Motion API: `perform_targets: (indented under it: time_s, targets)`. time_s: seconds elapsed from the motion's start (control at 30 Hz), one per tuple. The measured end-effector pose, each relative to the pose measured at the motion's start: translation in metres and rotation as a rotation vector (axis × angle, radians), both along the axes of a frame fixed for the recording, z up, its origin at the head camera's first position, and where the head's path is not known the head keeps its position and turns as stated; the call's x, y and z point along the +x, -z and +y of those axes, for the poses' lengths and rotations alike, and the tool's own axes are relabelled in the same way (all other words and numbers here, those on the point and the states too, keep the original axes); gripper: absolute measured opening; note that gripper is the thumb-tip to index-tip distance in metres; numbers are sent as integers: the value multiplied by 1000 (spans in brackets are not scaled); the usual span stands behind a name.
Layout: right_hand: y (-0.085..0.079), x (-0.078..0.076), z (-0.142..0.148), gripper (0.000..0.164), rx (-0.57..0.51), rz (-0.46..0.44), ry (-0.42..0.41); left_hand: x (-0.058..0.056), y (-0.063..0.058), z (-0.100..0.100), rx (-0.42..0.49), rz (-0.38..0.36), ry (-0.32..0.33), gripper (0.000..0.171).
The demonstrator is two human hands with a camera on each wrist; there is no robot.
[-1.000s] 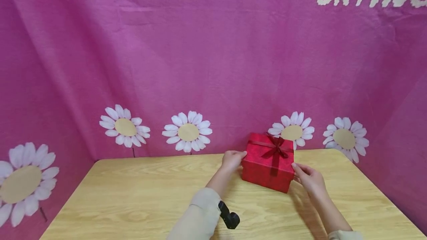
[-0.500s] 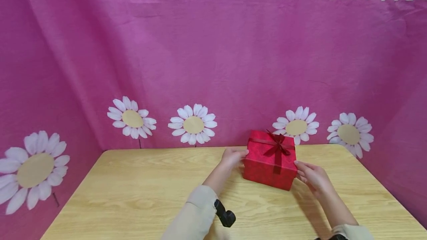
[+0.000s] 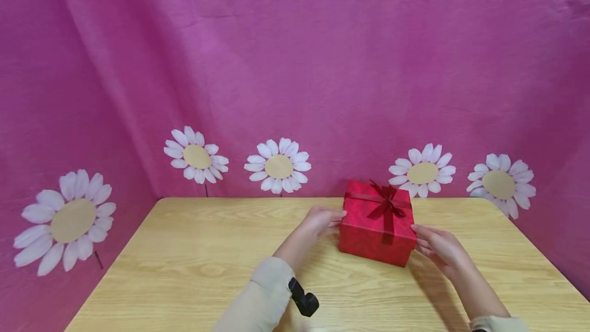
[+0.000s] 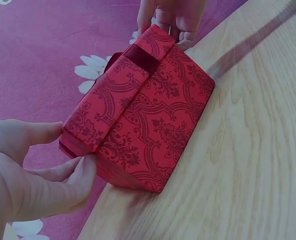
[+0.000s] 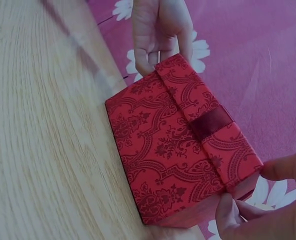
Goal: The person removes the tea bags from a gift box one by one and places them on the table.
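A red patterned gift box (image 3: 375, 245) stands on the wooden table, right of the middle, near the back. Its lid (image 4: 95, 117) is on, with a dark red ribbon and bow (image 3: 387, 205) on top. On the left side, my left hand (image 3: 319, 221) pinches the lid's edge; in the left wrist view, thumb and finger sit at the corner. My right hand (image 3: 438, 249) pinches the opposite side of the lid, as the right wrist view shows, with the thumb (image 5: 227, 210) under the lid's lower edge. No gap between lid and box body shows.
The pale wooden table (image 3: 198, 265) spreads left and in front of the box. Close behind its back edge hangs a pink cloth (image 3: 286, 65) with printed daisies and white lettering; cloth also flanks both sides. A black wrist strap piece (image 3: 303, 298) juts from the left sleeve.
The head view has turned slightly left and down. Against the table and daisies, the box appears a little further left and nearer, with both hands keeping their places on it.
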State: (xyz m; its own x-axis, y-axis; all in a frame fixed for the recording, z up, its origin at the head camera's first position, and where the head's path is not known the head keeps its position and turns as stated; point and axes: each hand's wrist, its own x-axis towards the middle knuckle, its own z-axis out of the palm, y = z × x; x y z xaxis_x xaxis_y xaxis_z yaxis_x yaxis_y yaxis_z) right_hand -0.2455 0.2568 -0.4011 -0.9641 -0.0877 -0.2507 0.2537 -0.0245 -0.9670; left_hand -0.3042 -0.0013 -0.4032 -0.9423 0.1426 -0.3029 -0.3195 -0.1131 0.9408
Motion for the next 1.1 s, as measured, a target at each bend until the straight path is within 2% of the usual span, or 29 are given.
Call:
perform_targets:
  time_s: [0.3, 0.57, 0.73, 1.1]
  targets:
    - [2, 8, -4, 66, 4, -6, -42, 16, 4, -12, -28, 15, 58, 32]
    - [0, 10, -10, 63, 23, 42, -105, 26, -3, -26, -16, 24, 83, 35]
    - [1, 15, -12, 62, 33, 43, -140, 33, -1, -33, -35, 34, 102, 34]
    - [2, 21, -22, 64, 99, 31, -141, 49, 2, -48, -70, 64, 113, 39]
